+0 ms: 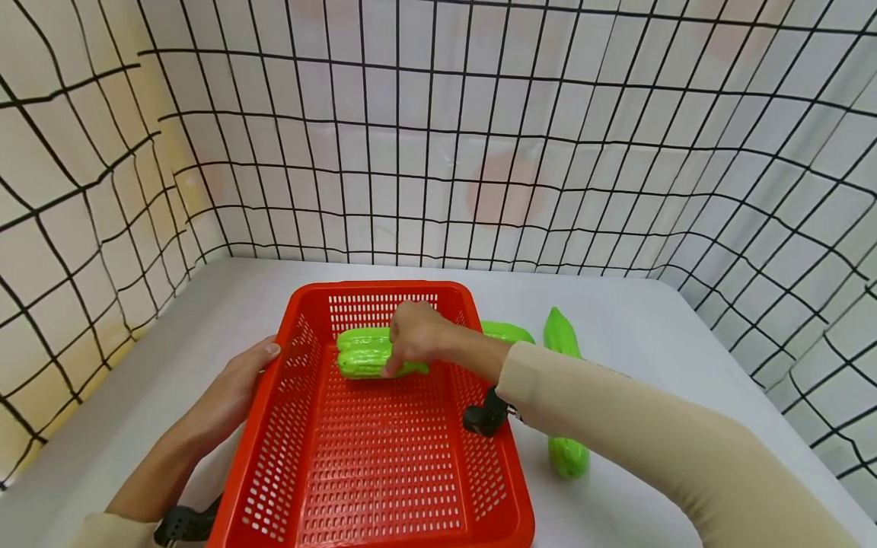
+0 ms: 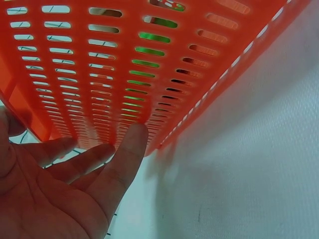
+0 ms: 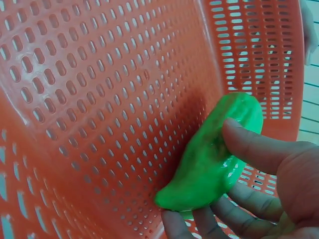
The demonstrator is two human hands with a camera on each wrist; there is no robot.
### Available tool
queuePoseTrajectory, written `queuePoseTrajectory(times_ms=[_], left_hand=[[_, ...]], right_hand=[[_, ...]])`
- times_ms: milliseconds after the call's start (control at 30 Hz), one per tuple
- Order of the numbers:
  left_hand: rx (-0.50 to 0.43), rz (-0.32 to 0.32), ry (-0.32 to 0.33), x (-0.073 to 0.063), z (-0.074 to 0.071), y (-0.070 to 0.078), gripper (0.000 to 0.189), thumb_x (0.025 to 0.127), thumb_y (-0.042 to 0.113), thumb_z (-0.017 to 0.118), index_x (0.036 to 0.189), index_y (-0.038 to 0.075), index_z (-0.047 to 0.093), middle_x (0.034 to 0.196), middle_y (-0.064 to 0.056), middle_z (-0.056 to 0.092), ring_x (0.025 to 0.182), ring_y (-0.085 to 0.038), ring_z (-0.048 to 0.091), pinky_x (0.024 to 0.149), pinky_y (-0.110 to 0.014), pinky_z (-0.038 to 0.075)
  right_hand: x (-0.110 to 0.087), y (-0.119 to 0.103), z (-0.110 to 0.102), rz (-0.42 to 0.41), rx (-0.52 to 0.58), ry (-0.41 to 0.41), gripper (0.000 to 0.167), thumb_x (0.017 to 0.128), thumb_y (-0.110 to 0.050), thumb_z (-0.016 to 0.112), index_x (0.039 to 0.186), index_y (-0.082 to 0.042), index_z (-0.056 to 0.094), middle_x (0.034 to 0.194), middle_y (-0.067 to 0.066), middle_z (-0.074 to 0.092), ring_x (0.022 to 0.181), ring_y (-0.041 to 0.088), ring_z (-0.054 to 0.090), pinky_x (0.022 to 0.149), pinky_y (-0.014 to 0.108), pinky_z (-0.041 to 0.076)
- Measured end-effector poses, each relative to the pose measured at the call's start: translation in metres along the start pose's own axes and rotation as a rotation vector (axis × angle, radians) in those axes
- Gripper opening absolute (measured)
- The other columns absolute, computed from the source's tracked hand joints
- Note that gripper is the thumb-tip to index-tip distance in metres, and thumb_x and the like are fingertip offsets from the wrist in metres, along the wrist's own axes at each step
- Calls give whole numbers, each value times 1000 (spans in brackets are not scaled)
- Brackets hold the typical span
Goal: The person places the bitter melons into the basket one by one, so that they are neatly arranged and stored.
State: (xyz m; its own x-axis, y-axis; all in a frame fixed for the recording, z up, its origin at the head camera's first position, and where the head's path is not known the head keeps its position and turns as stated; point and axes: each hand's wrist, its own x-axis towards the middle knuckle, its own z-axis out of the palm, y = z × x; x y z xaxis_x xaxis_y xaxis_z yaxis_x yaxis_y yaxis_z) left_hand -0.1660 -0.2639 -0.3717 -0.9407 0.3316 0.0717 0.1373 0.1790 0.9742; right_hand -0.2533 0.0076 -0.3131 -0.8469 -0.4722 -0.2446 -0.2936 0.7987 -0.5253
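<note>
A red plastic basket [image 1: 384, 457] with slotted walls stands on the white table. At its left rim is my left hand [image 1: 236, 388], which grips the edge with its fingers [image 2: 132, 144] against the outer wall. Inside the basket my right hand [image 1: 418, 335] holds a bright green, ridged bitter gourd [image 3: 214, 154], thumb on one side and fingers on the other. Close behind it, at the far end of the basket, lies another bitter gourd [image 1: 359, 336]. The right hand partly covers both in the head view.
Right of the basket, a bitter gourd [image 1: 507, 331] lies near the rim. A pointed green gourd end [image 1: 562, 331] shows beyond the right sleeve [image 1: 617, 411], a rounded one [image 1: 569, 457] before it; the sleeve hides what lies between. Black wire mesh [image 1: 425, 144] encloses the table's back and sides.
</note>
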Motion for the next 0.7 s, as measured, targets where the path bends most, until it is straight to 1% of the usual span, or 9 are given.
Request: queuePoseTrajectory(times_ms=[167, 367, 467, 700], left_hand=[[0, -5, 2, 0, 1, 0, 53, 111, 40, 30, 150, 4, 30, 120, -32, 58, 87, -37, 75, 70, -51, 62], [-3, -8, -5, 0, 0, 0, 53, 112, 40, 29, 151, 4, 29, 119, -33, 58, 87, -38, 75, 70, -51, 62], [-2, -4, -8, 1, 0, -1, 53, 112, 40, 29, 151, 4, 29, 119, -33, 58, 87, -39, 75, 70, -51, 62], [7, -4, -1, 0, 0, -1, 53, 112, 40, 29, 151, 4, 30, 119, -33, 58, 86, -38, 75, 70, -51, 62]], right_hand=[[1, 2, 3, 9, -45, -8, 69, 72, -20, 94, 48, -15, 30, 54, -5, 15, 51, 11, 10, 45, 23, 13], [3, 2, 7, -24, -154, 1, 70, 70, -25, 95, 49, -17, 30, 52, -6, 15, 52, 9, 11, 46, 22, 14], [3, 3, 7, -27, -196, 16, 68, 70, -28, 96, 50, -17, 31, 52, -7, 17, 53, 9, 15, 46, 22, 16], [4, 4, 8, -10, -226, 13, 62, 70, -32, 95, 53, -16, 38, 53, -7, 23, 53, 9, 21, 46, 22, 21]])
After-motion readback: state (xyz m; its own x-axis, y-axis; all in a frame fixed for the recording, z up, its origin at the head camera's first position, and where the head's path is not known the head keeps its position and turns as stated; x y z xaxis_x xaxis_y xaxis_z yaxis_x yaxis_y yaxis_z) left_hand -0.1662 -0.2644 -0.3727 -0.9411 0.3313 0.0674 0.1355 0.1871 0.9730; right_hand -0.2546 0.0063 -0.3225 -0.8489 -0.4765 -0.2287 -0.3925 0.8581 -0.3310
